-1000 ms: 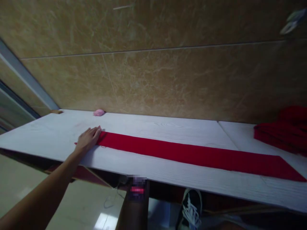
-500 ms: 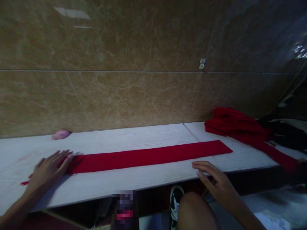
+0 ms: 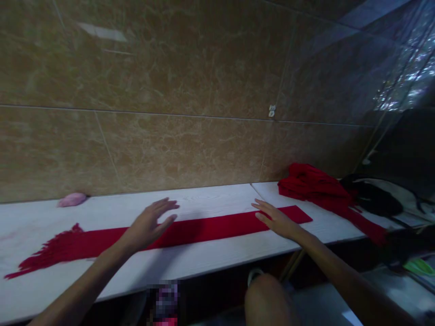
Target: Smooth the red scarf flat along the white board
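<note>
A long red scarf (image 3: 210,228) lies flat along the white table, its fringed end at the left and a straight-cut or folded end at the right. Over the middle of the scarf hovers my left hand (image 3: 149,226), fingers spread and holding nothing; its shadow falls on the cloth below. My right hand (image 3: 275,219) is over the scarf's right part, fingers stretched out and apart, with nothing in it. Whether its fingertips touch the cloth I cannot tell.
A heap of red cloth (image 3: 309,183) sits at the table's right, one strip hanging toward the front edge. Beside it is a black bag-like thing (image 3: 377,197). A small pink lump (image 3: 72,199) rests by the tiled wall (image 3: 170,149). My knee (image 3: 268,301) is below the table edge.
My left hand has lifted off the scarf's left end and moved right over its middle, uncovering the fringe. My right hand has moved from the table's front edge up over the scarf.
</note>
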The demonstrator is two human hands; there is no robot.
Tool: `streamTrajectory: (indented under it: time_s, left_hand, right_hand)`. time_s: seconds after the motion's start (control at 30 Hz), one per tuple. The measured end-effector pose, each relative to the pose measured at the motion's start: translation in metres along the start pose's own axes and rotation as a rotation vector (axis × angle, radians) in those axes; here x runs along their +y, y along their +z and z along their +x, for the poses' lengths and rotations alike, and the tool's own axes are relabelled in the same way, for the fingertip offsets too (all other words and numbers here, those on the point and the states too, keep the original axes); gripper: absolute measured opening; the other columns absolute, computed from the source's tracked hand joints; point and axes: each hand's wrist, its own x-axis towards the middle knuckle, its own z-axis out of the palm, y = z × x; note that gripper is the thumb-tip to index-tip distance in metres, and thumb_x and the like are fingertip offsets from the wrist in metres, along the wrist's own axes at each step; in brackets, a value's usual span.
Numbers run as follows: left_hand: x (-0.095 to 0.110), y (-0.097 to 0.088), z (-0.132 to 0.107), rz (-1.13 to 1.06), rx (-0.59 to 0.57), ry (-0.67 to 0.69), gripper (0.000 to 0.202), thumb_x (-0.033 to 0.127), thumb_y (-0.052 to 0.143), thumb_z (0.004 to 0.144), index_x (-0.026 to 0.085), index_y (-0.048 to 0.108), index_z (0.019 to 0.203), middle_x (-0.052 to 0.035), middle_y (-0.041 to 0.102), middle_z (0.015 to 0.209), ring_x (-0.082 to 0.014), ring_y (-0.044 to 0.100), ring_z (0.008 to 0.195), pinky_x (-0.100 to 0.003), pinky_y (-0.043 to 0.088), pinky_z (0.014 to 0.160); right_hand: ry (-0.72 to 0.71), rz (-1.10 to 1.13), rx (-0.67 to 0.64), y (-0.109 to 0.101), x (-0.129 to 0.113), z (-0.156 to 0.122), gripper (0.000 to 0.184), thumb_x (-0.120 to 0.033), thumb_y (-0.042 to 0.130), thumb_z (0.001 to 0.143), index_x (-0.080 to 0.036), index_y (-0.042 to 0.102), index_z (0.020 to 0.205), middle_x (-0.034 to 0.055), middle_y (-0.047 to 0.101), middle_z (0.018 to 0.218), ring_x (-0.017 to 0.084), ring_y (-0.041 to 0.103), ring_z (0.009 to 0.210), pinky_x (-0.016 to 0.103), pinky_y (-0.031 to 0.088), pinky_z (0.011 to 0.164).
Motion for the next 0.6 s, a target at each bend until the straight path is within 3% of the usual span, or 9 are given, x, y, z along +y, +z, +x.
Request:
streamTrajectory:
  time_s: [0.1,0.2,0.3,0.4,0.6]
  left_hand:
    - [0.064,0.037,0.027,0.008,-0.252,0.237,0.05,0.05,0.047,0.105,0.028,0.067,0.146,-0.0068,0.059,0.16,-0.0299,0.044,0.157,-0.055,0.035,0.131]
    - [0.1,0.075,0.042,0.026,-0.441,0.365,0.06,0.045,0.056,0.105,0.031,0.048,0.163,-0.0054,0.039,0.173,-0.0337,0.029,0.164,-0.064,0.023,0.133]
    - [0.102,0.102,0.049,0.014,-0.504,0.388,0.061,0.042,0.052,0.108,0.028,0.042,0.166,-0.0069,0.035,0.174,-0.0334,0.024,0.166,-0.064,0.019,0.134]
    - [0.089,0.118,0.056,-0.025,-0.459,0.428,0.054,0.038,0.045,0.111,0.027,0.047,0.164,-0.0074,0.042,0.171,-0.0297,0.027,0.165,-0.06,0.02,0.135]
    - [0.075,0.129,0.066,-0.044,-0.42,0.419,0.049,0.029,0.044,0.111,0.029,0.052,0.16,-0.0066,0.044,0.17,-0.0261,0.031,0.164,-0.057,0.023,0.135]
  right_hand:
    - [-0.072,-0.038,-0.15,0.02,0.0,0.017,0.078,-0.072,0.053,0.1,-0.025,0.05,0.163,0.0139,0.035,0.173,0.032,0.031,0.162,0.059,0.025,0.131]
    - [-0.13,-0.068,-0.267,0.041,-0.007,0.016,0.084,-0.072,0.059,0.098,-0.029,0.041,0.168,0.0105,0.027,0.176,0.031,0.02,0.165,0.06,0.014,0.133]
    - [-0.15,-0.092,-0.32,0.052,-0.009,0.012,0.075,-0.065,0.049,0.106,-0.028,0.035,0.17,0.0093,0.027,0.176,0.028,0.016,0.166,0.059,0.008,0.134]
    - [-0.153,-0.115,-0.318,0.056,-0.003,0.015,0.065,-0.054,0.042,0.111,-0.029,0.033,0.171,0.008,0.026,0.177,0.026,0.014,0.166,0.06,0.006,0.133]
    - [-0.178,-0.151,-0.309,0.057,0.005,0.031,0.056,-0.042,0.038,0.113,-0.034,0.036,0.169,0.0057,0.023,0.177,0.028,0.013,0.166,0.064,0.007,0.132]
